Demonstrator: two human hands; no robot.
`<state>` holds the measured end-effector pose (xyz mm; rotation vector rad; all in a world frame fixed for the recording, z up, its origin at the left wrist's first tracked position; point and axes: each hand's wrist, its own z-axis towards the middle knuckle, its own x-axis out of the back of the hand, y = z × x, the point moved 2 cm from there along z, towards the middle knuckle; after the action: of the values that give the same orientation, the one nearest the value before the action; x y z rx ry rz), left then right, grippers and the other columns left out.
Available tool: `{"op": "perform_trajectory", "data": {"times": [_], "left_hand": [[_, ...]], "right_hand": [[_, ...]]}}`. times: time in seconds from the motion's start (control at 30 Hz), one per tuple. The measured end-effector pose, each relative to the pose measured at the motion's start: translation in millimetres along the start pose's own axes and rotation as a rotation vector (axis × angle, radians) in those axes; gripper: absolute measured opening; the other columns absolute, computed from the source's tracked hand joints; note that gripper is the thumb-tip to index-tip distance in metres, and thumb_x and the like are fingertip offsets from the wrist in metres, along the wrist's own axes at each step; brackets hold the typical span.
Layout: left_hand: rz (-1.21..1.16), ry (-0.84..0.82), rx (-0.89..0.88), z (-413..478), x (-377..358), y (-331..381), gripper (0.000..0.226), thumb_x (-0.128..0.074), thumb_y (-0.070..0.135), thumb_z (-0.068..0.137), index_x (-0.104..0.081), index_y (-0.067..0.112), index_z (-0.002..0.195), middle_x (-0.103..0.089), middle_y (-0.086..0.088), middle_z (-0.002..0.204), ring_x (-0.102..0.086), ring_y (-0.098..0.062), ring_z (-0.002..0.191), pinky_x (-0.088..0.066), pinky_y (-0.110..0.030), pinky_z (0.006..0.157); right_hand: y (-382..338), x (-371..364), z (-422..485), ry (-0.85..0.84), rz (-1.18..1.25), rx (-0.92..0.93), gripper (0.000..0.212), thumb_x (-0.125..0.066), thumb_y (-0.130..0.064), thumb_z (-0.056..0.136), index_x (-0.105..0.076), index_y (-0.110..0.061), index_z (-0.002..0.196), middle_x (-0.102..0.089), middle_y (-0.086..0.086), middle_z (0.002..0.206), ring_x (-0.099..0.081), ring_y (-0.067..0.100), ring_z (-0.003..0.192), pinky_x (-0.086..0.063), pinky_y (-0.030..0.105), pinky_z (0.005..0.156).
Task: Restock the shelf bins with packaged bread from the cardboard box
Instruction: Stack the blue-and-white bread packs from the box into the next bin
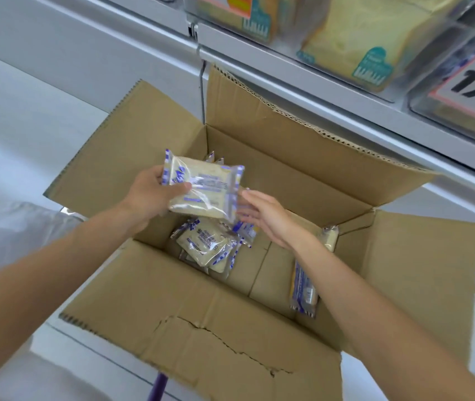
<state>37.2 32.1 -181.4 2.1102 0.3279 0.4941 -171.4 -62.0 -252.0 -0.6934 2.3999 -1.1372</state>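
Observation:
An open cardboard box point(259, 175) fills the middle of the head view, flaps spread outward. My left hand point(155, 195) grips a stack of clear bread packs with blue-and-white edges point(207, 186) above the box. My right hand point(265, 215) is open, fingertips touching the stack's right edge. On the box floor lie more bread packs point(210, 247), and two others point(304, 290) lean against the right wall.
A white shelf edge point(317, 91) runs diagonally above the box. Clear shelf bins hold sliced bread point(369, 39) at the top right, with an orange price tag point(473, 79). A purple handle point(156, 387) shows at the bottom.

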Motion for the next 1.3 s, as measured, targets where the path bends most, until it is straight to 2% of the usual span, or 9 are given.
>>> {"op": "perform_trajectory", "data": {"times": [0.13,0.3,0.5,0.67,0.8,0.93,1.1,1.2,1.3], "left_hand": [[0.038,0.117,-0.091,3.6,24.7,5.7,0.023,-0.071,0.006,0.087,-0.064,0.009,0.109,-0.068,0.004,0.086,-0.066,0.006,0.058,-0.047,-0.009,0.049],[0.078,0.1,-0.118,-1.7,30.1,-4.1,0.018,-0.071,0.004,0.086,-0.067,0.013,0.101,-0.071,0.012,0.078,-0.067,0.005,0.062,-0.048,-0.009,0.053],[0.128,0.071,-0.193,-7.4,26.4,1.2,0.02,-0.065,0.008,0.092,-0.061,0.019,0.108,-0.069,0.01,0.093,-0.066,0.008,0.07,-0.047,-0.006,0.057],[0.201,0.065,-0.306,-16.9,12.2,23.1,0.019,-0.058,0.018,0.096,-0.055,0.023,0.114,-0.065,0.016,0.097,-0.061,0.011,0.075,-0.042,-0.001,0.057],[0.118,-0.109,-0.283,-30.5,-27.5,45.3,0.008,-0.055,0.027,0.098,-0.053,0.03,0.105,-0.063,0.013,0.098,-0.061,-0.001,0.085,-0.049,-0.015,0.077],[0.041,-0.23,-0.308,-58.1,-92.5,89.7,0.033,-0.053,0.047,0.094,-0.054,0.019,0.111,-0.058,0.002,0.105,-0.054,-0.009,0.088,-0.04,-0.022,0.078],[-0.043,-0.274,-0.382,-101.4,-151.1,150.9,0.037,-0.069,0.042,0.086,-0.061,0.016,0.111,-0.07,-0.006,0.109,-0.067,-0.024,0.102,-0.05,-0.038,0.094],[-0.106,-0.392,-0.39,-125.6,-189.0,185.3,0.017,-0.061,0.036,0.094,-0.06,0.024,0.106,-0.069,-0.002,0.113,-0.065,-0.021,0.107,-0.047,-0.036,0.097],[0.092,-0.391,-0.547,-146.9,-220.6,219.5,0.051,-0.053,0.054,0.093,-0.051,0.022,0.133,-0.056,0.008,0.129,-0.053,-0.015,0.12,-0.039,-0.031,0.097]], "right_hand": [[72.0,-10.2,23.3,0.096,-0.427,-0.117,0.046,-0.066,-0.018,0.091,-0.053,-0.007,0.134,-0.061,0.006,0.126,-0.058,0.019,0.115,-0.045,0.021,0.086],[117.1,-35.4,43.6,0.113,-0.761,-0.156,0.043,-0.075,-0.027,0.08,-0.063,-0.018,0.121,-0.065,-0.001,0.102,-0.059,0.02,0.107,-0.047,0.033,0.094],[76.6,-13.8,30.5,0.134,-0.5,-0.007,0.024,-0.068,0.005,0.081,-0.065,-0.016,0.092,-0.06,-0.001,0.087,-0.055,0.013,0.078,-0.043,0.016,0.059],[-22.5,54.3,-26.9,0.064,-0.378,0.093,0.026,-0.074,0.005,0.078,-0.07,-0.005,0.102,-0.068,0.006,0.088,-0.06,0.014,0.077,-0.052,0.024,0.076],[-88.6,71.1,-82.2,0.066,-0.268,0.173,0.032,-0.068,0.004,0.083,-0.065,-0.001,0.114,-0.071,0.009,0.093,-0.063,0.018,0.079,-0.053,0.027,0.074],[-123.3,74.6,-128.1,0.191,-0.184,0.242,0.036,-0.069,0.001,0.084,-0.063,-0.006,0.119,-0.066,0.014,0.105,-0.062,0.022,0.086,-0.052,0.029,0.078],[-148.4,105.2,-199.9,0.462,-0.19,0.254,0.076,-0.077,-0.039,0.08,-0.037,-0.022,0.143,-0.056,-0.001,0.121,-0.059,0.015,0.105,-0.047,0.029,0.089],[-162.3,127.4,-233.6,0.335,-0.014,0.282,0.038,-0.071,-0.026,0.087,-0.06,-0.012,0.121,-0.069,0.006,0.102,-0.066,0.013,0.082,-0.052,0.025,0.072],[-181.5,155.9,-267.3,0.367,0.117,0.395,0.03,-0.071,-0.015,0.086,-0.064,-0.009,0.115,-0.074,0.001,0.088,-0.07,0.012,0.073,-0.055,0.025,0.062]]}}
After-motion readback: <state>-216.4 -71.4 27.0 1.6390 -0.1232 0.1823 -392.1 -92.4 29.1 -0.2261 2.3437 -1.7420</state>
